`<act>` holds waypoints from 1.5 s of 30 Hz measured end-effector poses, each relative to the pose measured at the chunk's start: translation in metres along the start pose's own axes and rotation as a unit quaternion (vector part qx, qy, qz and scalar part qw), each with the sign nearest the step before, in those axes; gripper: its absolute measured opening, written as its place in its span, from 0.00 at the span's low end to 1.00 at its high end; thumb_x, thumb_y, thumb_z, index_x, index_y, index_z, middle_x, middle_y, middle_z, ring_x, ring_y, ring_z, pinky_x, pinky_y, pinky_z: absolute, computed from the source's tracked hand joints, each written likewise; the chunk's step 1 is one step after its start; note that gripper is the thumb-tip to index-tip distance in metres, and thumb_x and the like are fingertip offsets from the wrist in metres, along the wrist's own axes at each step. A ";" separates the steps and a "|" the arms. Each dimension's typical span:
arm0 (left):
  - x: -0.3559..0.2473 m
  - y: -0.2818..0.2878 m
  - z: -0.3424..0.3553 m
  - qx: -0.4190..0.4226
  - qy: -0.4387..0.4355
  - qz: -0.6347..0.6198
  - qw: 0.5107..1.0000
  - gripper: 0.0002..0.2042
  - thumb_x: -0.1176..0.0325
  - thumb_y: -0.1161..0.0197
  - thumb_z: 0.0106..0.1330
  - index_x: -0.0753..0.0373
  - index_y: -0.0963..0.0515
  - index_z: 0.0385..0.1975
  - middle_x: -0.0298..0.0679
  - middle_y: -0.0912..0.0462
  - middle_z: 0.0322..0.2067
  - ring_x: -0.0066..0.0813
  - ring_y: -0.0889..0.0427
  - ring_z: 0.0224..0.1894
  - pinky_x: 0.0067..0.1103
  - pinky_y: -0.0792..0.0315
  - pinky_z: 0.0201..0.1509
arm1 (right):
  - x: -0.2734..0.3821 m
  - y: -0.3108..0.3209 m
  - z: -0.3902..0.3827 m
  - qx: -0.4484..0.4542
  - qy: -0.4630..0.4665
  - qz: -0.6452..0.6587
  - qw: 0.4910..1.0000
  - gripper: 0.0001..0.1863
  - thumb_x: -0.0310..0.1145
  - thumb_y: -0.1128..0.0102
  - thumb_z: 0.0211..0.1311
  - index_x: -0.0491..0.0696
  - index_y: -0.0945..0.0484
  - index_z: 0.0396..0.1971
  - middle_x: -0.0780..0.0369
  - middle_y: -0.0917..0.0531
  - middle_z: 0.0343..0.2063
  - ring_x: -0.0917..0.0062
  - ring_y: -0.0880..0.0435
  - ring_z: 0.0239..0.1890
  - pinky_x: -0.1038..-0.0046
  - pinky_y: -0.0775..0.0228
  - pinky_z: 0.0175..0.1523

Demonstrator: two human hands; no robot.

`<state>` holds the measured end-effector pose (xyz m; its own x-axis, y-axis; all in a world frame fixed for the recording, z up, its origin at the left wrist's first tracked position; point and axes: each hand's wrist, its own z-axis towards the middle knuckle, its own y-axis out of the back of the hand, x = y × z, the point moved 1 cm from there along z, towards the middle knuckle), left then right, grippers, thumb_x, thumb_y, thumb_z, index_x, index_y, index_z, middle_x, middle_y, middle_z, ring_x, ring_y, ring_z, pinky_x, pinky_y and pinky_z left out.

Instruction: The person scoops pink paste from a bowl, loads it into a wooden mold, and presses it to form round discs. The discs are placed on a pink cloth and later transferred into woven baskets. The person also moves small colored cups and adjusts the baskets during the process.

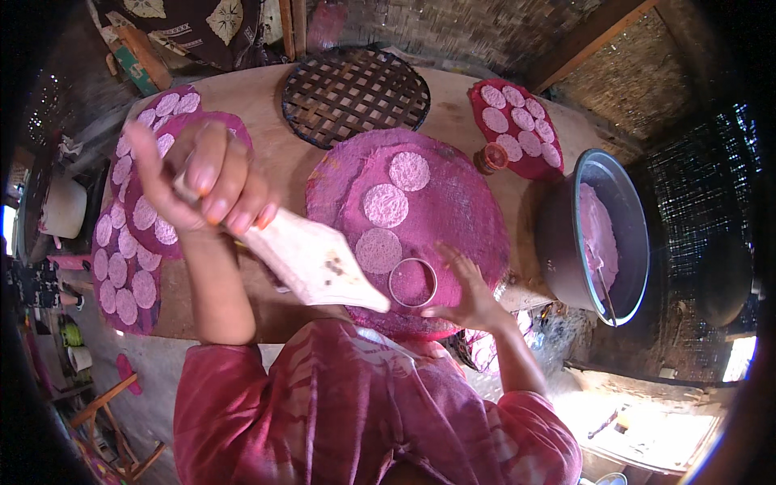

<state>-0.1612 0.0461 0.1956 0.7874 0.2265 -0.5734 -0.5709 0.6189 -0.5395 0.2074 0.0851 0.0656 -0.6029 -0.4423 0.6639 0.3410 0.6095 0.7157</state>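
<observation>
My left hand (218, 174) is raised over the table's left side, its fingers wrapped round a pale, pointed, paddle-like tool (315, 259) with several dark spots. The tool's narrow tip hangs near a thin ring mould (413, 259). That ring lies on a round pad covered with magenta cloth (469, 210). My right hand (473, 295) rests on the cloth just right of the ring, fingers spread and thumb close to its rim; I cannot tell whether it touches. Beside the ring is a flat pink disc (378, 250), with two paler discs (385, 205) beyond it.
Magenta cloths bearing several pink discs lie at the left (125, 279) and far right (522, 120). A dark woven tray (356, 93) sits at the back. On the right stands a grey bucket (558, 250) containing pink mixture and a spoon, with a small reddish cup (491, 158) nearby.
</observation>
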 end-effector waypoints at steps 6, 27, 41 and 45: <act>0.076 -0.003 0.044 0.061 -0.047 -0.160 0.984 0.35 0.28 0.64 0.66 0.57 0.24 0.32 0.34 0.20 0.25 0.36 0.19 0.31 0.39 0.29 0.49 | 0.022 0.053 -0.028 0.215 0.011 0.347 0.913 0.54 0.77 0.62 0.57 0.39 0.37 0.64 0.50 0.29 0.59 0.64 0.30 0.61 0.62 0.37 0.63; 0.228 0.097 -0.010 -0.358 0.009 -0.340 0.870 0.28 0.33 0.61 0.67 0.53 0.32 0.22 0.30 0.33 0.17 0.31 0.31 0.23 0.33 0.34 0.40 | 0.008 0.043 -0.003 0.174 -0.208 0.298 0.915 0.42 0.72 0.72 0.67 0.45 0.23 0.38 0.64 0.28 0.17 0.79 0.28 0.18 0.74 0.36 0.23; 0.261 0.065 -0.016 -0.429 0.018 -0.378 0.820 0.25 0.41 0.62 0.69 0.53 0.36 0.19 0.30 0.36 0.14 0.28 0.35 0.17 0.31 0.35 0.35 | 0.017 0.054 -0.034 0.096 -0.293 0.225 0.924 0.40 0.69 0.64 0.67 0.43 0.21 0.32 0.64 0.26 0.13 0.79 0.27 0.13 0.74 0.35 0.19; 0.247 0.056 -0.026 -0.459 0.019 -0.341 0.820 0.24 0.43 0.65 0.70 0.53 0.36 0.19 0.30 0.36 0.14 0.28 0.36 0.16 0.31 0.36 0.35 | 0.023 0.039 -0.038 0.104 -0.285 0.279 0.911 0.39 0.70 0.65 0.67 0.44 0.24 0.31 0.64 0.27 0.12 0.80 0.28 0.11 0.75 0.37 0.16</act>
<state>-0.0046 0.1176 0.0075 0.9986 0.0283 0.0447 0.0501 -0.2383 -0.9699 0.2342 0.0730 0.1170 -0.6743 0.3514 0.6494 0.6010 0.7722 0.2062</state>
